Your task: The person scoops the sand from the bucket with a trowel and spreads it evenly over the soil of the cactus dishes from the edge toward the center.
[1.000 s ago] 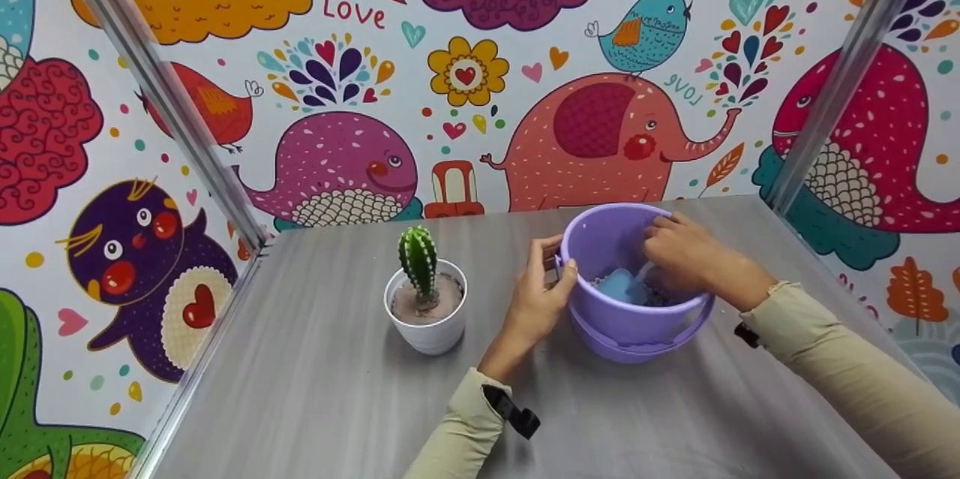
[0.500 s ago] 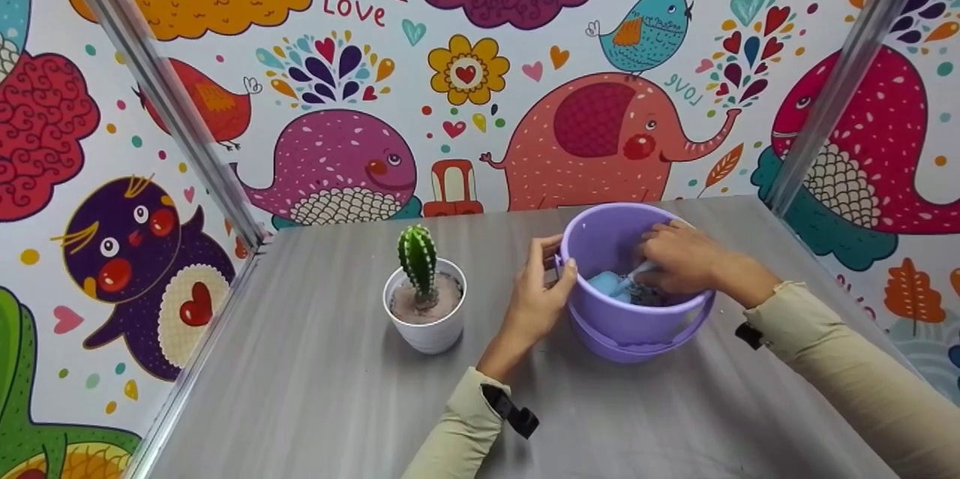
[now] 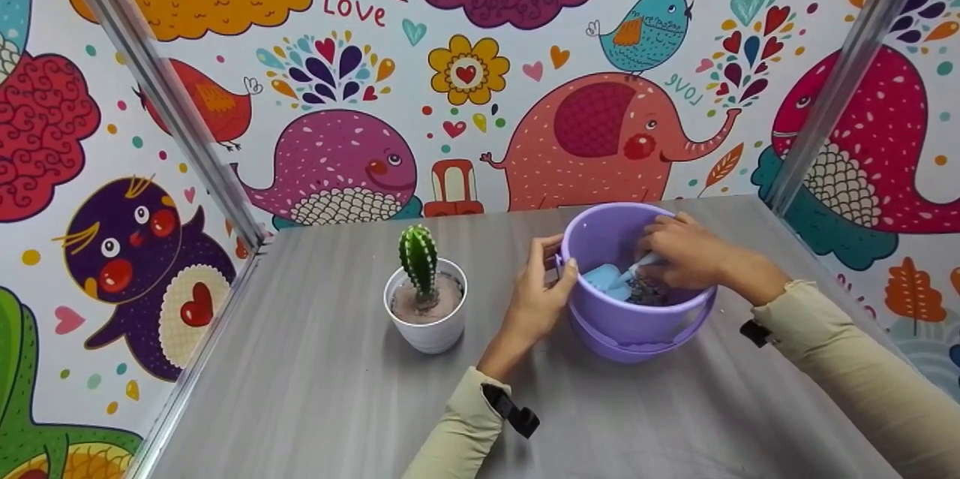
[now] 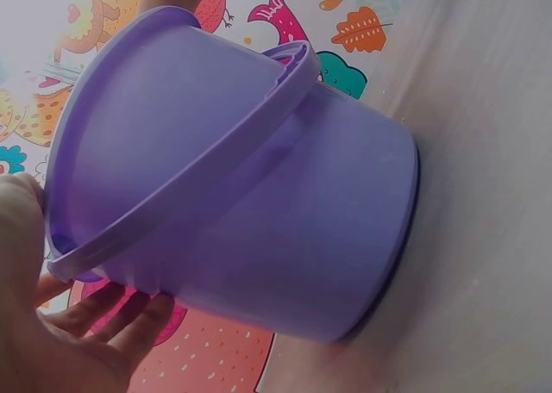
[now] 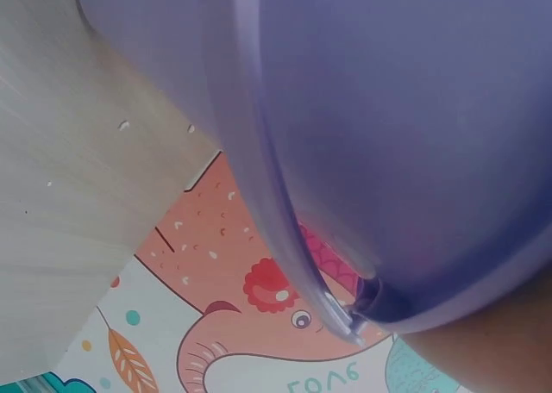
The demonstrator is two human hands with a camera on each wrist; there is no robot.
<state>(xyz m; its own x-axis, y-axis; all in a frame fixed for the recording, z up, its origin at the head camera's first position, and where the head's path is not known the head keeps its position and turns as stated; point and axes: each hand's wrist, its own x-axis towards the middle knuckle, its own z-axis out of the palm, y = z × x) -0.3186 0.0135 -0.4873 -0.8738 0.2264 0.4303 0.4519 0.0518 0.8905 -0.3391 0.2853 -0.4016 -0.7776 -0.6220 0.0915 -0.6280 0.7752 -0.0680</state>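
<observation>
A purple bucket (image 3: pixel 622 329) stands on the table, its handle hanging down the near side. My left hand (image 3: pixel 538 295) grips the bucket's left rim, thumb in front; in the left wrist view its fingers (image 4: pixel 142 324) lie against the outer wall. Reaching over the right rim, my right hand (image 3: pixel 679 254) holds a light blue toy shovel (image 3: pixel 609 280) by its handle inside the bucket. Dark, speckled loose material (image 3: pixel 651 293) lies at the bottom. The right wrist view shows the bucket's outer wall (image 5: pixel 414 134); that hand's fingers are hidden there.
Left of the bucket, a green cactus (image 3: pixel 418 261) stands in a white pot (image 3: pixel 426 332) of pale soil. The grey table (image 3: pixel 315 359) meets cartoon-printed walls (image 3: pixel 465 6) at the back and sides, with metal posts (image 3: pixel 847 73) at the corners.
Inside the bucket, the shovel has shifted left and its blade and handle now show more. My right hand has moved slightly with it. The left hand and bucket stay in place.
</observation>
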